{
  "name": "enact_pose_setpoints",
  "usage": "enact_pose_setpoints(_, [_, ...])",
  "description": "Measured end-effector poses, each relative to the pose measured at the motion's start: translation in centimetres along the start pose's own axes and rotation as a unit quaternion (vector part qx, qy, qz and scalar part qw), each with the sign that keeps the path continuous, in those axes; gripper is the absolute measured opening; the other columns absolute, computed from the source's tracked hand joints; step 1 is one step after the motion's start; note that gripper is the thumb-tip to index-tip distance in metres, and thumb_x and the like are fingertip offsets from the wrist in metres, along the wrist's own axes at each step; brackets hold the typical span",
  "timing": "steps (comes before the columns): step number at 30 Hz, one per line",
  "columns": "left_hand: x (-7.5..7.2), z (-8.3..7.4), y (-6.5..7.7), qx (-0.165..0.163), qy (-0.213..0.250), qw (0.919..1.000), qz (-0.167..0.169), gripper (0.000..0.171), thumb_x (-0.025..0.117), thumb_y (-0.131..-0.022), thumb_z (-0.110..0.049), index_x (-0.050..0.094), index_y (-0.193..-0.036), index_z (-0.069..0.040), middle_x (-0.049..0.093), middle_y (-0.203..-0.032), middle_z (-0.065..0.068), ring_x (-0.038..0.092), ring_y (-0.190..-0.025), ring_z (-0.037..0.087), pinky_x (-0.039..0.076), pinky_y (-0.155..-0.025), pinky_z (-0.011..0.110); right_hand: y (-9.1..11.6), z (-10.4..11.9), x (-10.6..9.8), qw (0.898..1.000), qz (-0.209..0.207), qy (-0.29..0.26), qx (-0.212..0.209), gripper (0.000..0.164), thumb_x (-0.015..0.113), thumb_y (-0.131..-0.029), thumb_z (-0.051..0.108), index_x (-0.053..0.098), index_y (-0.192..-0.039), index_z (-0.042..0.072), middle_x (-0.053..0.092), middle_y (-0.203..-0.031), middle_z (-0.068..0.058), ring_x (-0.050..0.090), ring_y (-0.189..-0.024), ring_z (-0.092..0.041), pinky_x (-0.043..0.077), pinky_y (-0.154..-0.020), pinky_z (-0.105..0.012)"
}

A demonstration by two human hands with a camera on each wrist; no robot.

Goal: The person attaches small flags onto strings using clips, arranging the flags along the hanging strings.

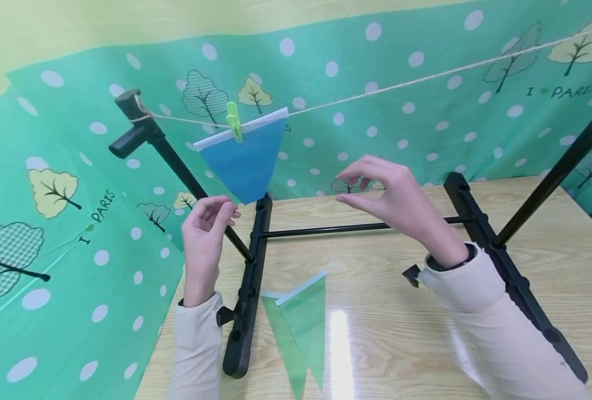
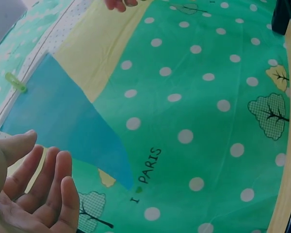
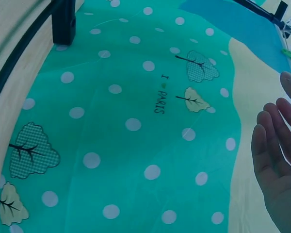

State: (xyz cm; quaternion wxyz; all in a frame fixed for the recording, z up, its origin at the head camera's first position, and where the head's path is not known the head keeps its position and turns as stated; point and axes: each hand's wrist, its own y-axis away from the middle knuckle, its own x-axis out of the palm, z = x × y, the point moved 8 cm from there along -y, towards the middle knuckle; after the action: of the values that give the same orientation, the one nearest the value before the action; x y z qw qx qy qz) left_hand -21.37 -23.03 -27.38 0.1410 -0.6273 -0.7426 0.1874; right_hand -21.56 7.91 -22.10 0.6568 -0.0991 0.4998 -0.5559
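A blue pennant point(image 1: 248, 158) hangs from a white string point(image 1: 406, 84), held by one light green clothespin point(image 1: 234, 121) near the string's left end. Below and left of the pennant is my left hand point(image 1: 207, 236), fingers loosely curled with nothing in them. My right hand point(image 1: 391, 191) is raised to the right of the pennant, thumb and fingers apart and holding nothing. In the left wrist view the blue pennant point(image 2: 63, 116) appears just beyond the left fingertips. Two green pennants point(image 1: 306, 319) lie overlapping on the table between the forearms.
A black stand carries the string, with a left post point(image 1: 175, 161), a right post point(image 1: 556, 172), a low crossbar point(image 1: 326, 229) and two feet on the wooden table point(image 1: 376, 344). Behind it hangs a green dotted cloth point(image 1: 336, 66) printed with trees.
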Motion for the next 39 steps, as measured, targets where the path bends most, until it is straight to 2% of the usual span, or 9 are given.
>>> enact_pose_setpoints(12, [0.3,2.2,1.6,-0.052,-0.023,0.9983,0.010,0.021,0.068,-0.096,-0.019,0.066,-0.112,-0.005,0.067,-0.101,0.005,0.067,-0.089,0.020,0.053,-0.081,0.030,3.2,-2.5,0.1,0.999,0.003,0.010,0.036,0.027,0.083,-0.079,0.007,0.073,-0.105,0.010,0.071,-0.101,0.000,0.062,-0.083,-0.011,0.048,-0.076,-0.025])
enact_pose_setpoints(16, [0.2,3.1,2.1,-0.066,-0.029,0.9973,0.014,0.021,0.068,-0.096,-0.020,0.066,-0.111,-0.005,0.067,-0.102,0.006,0.067,-0.089,0.020,0.054,-0.082,0.028,4.2,-3.2,0.0,0.999,0.000,0.011,0.046,0.028,0.083,-0.079,0.005,0.073,-0.104,0.010,0.070,-0.100,0.001,0.061,-0.083,-0.010,0.049,-0.076,-0.021])
enact_pose_setpoints(23, [0.4,4.4,2.9,-0.077,-0.035,0.9961,0.025,0.022,0.068,-0.096,-0.019,0.065,-0.112,-0.004,0.067,-0.104,0.013,0.067,-0.089,0.023,0.053,-0.082,0.028,5.9,-4.4,-0.1,0.998,-0.003,0.028,0.055,0.029,0.083,-0.078,0.001,0.074,-0.105,0.008,0.071,-0.100,-0.003,0.063,-0.081,-0.017,0.048,-0.074,-0.015])
enact_pose_setpoints(31, [0.5,5.9,3.9,-0.096,-0.048,0.9938,0.030,0.026,0.071,-0.094,-0.020,0.066,-0.113,-0.003,0.068,-0.102,0.014,0.067,-0.089,0.027,0.054,-0.077,0.028,8.1,-5.9,-0.4,0.995,0.005,0.052,0.082,0.030,0.083,-0.078,0.001,0.073,-0.105,0.010,0.071,-0.103,-0.002,0.061,-0.083,-0.009,0.048,-0.074,-0.016])
enact_pose_setpoints(35, [0.5,6.5,4.4,-0.110,-0.049,0.9921,0.037,0.024,0.071,-0.094,-0.018,0.066,-0.112,-0.004,0.067,-0.102,0.019,0.067,-0.089,0.027,0.054,-0.077,0.029,9.3,-6.6,-0.7,0.993,0.007,0.062,0.096,0.029,0.082,-0.078,0.002,0.073,-0.105,0.012,0.071,-0.100,0.000,0.059,-0.083,-0.004,0.046,-0.075,-0.013])
enact_pose_setpoints(39, [0.6,7.2,4.9,-0.124,-0.059,0.9896,0.041,0.024,0.071,-0.094,-0.020,0.066,-0.112,-0.005,0.067,-0.101,0.017,0.067,-0.090,0.030,0.055,-0.079,0.029,10.3,-7.1,-1.0,0.992,0.005,0.068,0.106,0.030,0.082,-0.079,0.003,0.073,-0.107,0.011,0.071,-0.101,-0.002,0.059,-0.084,-0.002,0.045,-0.075,-0.010])
